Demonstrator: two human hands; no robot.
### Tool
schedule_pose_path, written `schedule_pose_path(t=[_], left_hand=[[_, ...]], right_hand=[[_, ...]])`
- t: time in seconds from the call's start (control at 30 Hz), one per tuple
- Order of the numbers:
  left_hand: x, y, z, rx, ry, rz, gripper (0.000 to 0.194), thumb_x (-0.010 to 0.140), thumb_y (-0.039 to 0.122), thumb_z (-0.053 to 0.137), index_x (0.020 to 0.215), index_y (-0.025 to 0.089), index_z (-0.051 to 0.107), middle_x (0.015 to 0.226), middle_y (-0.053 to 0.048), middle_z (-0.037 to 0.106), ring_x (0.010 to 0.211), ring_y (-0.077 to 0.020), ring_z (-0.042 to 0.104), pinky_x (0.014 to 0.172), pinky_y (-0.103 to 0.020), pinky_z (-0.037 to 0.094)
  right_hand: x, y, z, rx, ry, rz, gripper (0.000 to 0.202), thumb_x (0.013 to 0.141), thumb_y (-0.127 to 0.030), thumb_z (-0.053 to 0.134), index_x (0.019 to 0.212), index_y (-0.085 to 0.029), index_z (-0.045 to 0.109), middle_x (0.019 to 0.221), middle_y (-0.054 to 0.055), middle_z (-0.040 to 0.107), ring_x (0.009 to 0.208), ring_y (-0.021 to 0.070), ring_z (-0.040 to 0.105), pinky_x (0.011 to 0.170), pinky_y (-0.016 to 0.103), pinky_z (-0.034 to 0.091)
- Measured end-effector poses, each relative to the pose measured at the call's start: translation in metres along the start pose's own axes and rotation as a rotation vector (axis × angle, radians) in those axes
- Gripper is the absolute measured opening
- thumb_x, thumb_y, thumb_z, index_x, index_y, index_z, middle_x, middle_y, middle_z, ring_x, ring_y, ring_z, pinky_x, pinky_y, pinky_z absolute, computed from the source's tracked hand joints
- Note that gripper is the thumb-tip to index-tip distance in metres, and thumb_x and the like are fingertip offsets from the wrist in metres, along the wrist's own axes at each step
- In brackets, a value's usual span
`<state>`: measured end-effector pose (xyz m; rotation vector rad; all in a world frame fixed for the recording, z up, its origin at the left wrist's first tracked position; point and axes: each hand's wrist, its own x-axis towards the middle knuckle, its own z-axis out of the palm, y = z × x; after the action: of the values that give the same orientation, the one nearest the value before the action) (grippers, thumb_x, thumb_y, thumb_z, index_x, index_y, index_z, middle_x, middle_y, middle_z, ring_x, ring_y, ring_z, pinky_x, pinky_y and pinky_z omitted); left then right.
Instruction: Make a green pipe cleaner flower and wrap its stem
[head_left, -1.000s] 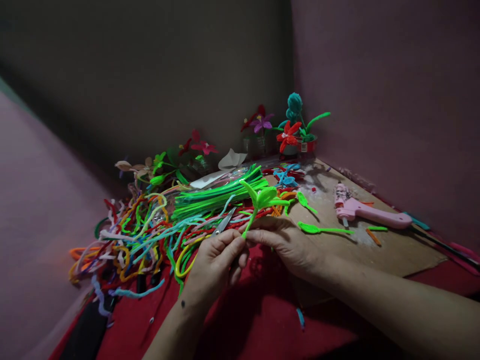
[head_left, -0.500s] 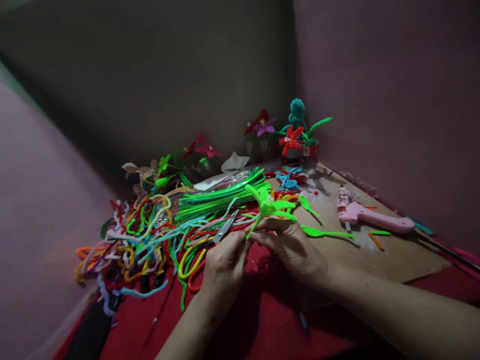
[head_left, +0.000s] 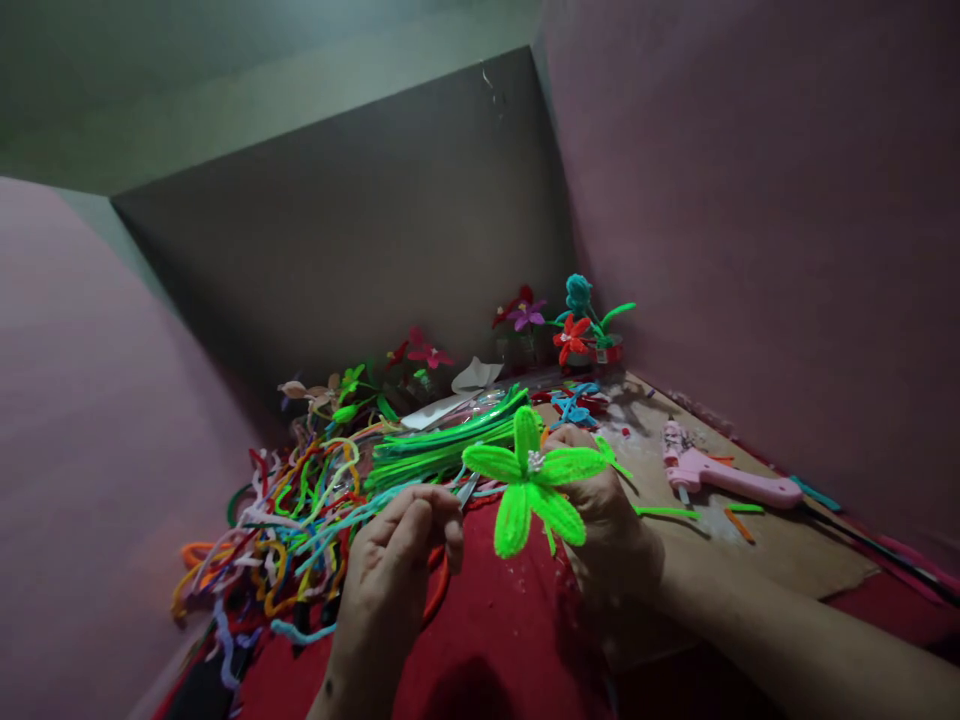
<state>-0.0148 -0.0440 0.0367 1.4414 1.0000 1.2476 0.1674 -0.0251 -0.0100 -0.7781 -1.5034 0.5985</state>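
Glue gun [head_left: 739, 482] sat right of held flower [head_left: 517, 515], on cardboard [head_left: 795, 560]; pipe cleaners [head_left: 315, 510] heaped left on desk [head_left: 487, 610]; potted flowers [head_left: 574, 340] stood far.

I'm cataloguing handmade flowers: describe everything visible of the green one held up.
The green flower has five fuzzy, rounded petals, apparently pipe cleaner, spread around a whitish, beaded center. It faces the camera, above the red cloth. The right hand, behind its petals, appears to hold it; its stem is mostly hidden.
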Motion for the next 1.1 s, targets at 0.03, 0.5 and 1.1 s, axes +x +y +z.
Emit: schedule_pose_path(t=[0.03,0.5,1.1], left_hand=[[-0.004,0.005,0.002,-0.019,-0.047,-0.012,0.035,0.080,0.047,0.048,0.077,0.014,0.061,0.058,-0.002,0.056,0.050,-0.0105,0.048,0.047,-0.021,0.037],[-0.015,0.014,0.014,-0.033,-0.293,-0.148,0.019,0.076,0.026,0.061,0.065,0.012,0.061,0.054,0.000,0.055,0.045,-0.0067,0.047,0.043,-0.018,0.038],[-0.005,0.018,0.016,0.144,-0.277,-0.201,0.014,0.070,0.023,0.064,0.062,0.012,0.066,0.052,-0.001,0.060,0.049,-0.0097,0.051,0.051,-0.021,0.040]], right_hand=[[0.002,0.000,0.000,-0.146,0.018,-0.103,0.017,0.075,-0.023,0.060,0.058,-0.023,0.060,0.065,0.004,0.052,0.078,0.0219,0.045,0.071,0.037,0.032],[0.003,-0.004,0.008,-0.464,-0.050,-0.489,0.024,0.083,-0.018,0.049,0.061,-0.019,0.060,0.059,0.002,0.054,0.066,0.0161,0.044,0.064,0.031,0.032],[0.001,0.002,0.007,-0.575,0.028,-0.528,0.024,0.082,-0.020,0.051,0.059,-0.017,0.057,0.057,0.003,0.051,0.067,0.0169,0.042,0.064,0.030,0.030]])
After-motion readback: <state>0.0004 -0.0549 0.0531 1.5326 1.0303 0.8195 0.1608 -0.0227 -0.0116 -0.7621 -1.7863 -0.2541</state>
